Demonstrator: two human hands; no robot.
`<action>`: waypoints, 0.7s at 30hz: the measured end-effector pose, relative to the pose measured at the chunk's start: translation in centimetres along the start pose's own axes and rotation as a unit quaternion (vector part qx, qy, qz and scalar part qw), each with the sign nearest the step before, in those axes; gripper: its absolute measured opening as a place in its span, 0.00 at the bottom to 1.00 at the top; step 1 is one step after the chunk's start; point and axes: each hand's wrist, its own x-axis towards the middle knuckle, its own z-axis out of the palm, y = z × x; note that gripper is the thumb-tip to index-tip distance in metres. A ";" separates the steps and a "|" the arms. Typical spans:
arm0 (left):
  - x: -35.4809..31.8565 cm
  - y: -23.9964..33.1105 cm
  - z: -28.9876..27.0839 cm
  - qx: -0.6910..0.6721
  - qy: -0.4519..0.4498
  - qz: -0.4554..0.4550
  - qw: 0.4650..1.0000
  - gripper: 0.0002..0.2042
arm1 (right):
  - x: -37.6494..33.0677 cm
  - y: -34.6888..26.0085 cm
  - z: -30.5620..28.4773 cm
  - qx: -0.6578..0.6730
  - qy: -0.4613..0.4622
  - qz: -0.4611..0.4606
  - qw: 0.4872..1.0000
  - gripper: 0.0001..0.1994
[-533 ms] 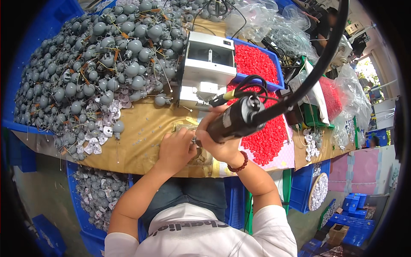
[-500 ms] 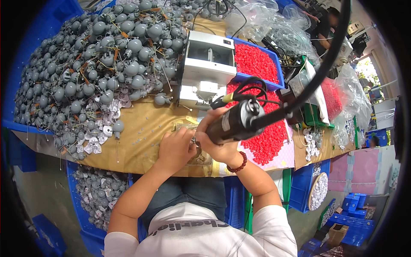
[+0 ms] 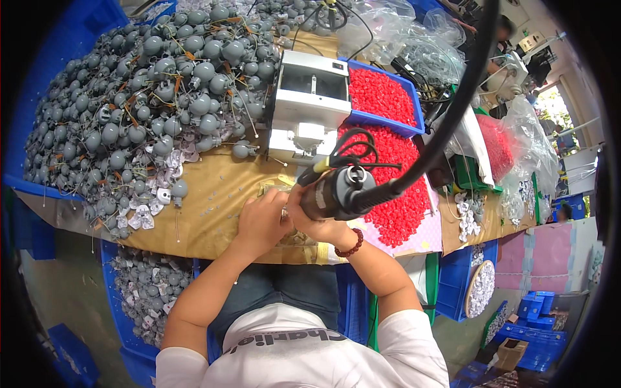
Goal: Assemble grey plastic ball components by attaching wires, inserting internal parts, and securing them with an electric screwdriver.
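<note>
Near brown desk edge [image 3: 184, 251], beside red pieces [image 3: 396, 210], grasping black cylindrical tool [image 3: 335, 195] in right grip [image 3: 317, 226]. Cannot tell for left grip [image 3: 262, 220].

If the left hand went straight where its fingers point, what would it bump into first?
Probably the bare right hand, wrapped round the black cylindrical handheld tool. The curled left hand points across toward it, though depth and what lies between them are unclear.

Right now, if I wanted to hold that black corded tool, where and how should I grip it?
I'd grip the black tool around its cylindrical body, from the near side, as the right hand does. It looks tilted, with a thick cable leaving its upper end, while its lower end is hidden by the hand.
</note>
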 end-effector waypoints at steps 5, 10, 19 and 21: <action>-0.1 0.5 -0.4 -0.009 0.001 -0.030 1.000 0.17 | -0.3 -1.8 0.3 -0.132 -0.056 -0.282 0.949 0.15; -0.4 0.9 -0.4 0.025 0.029 -0.022 0.999 0.18 | 1.2 -4.2 -2.0 -0.076 0.055 -0.225 0.970 0.16; -1.9 0.2 -0.2 0.015 0.084 0.064 0.994 0.17 | 1.1 1.9 -6.1 -0.234 0.191 -0.358 0.884 0.19; -1.8 0.3 -0.1 0.020 0.086 0.066 0.994 0.17 | -0.5 3.1 -5.1 -0.290 0.070 -0.300 0.906 0.15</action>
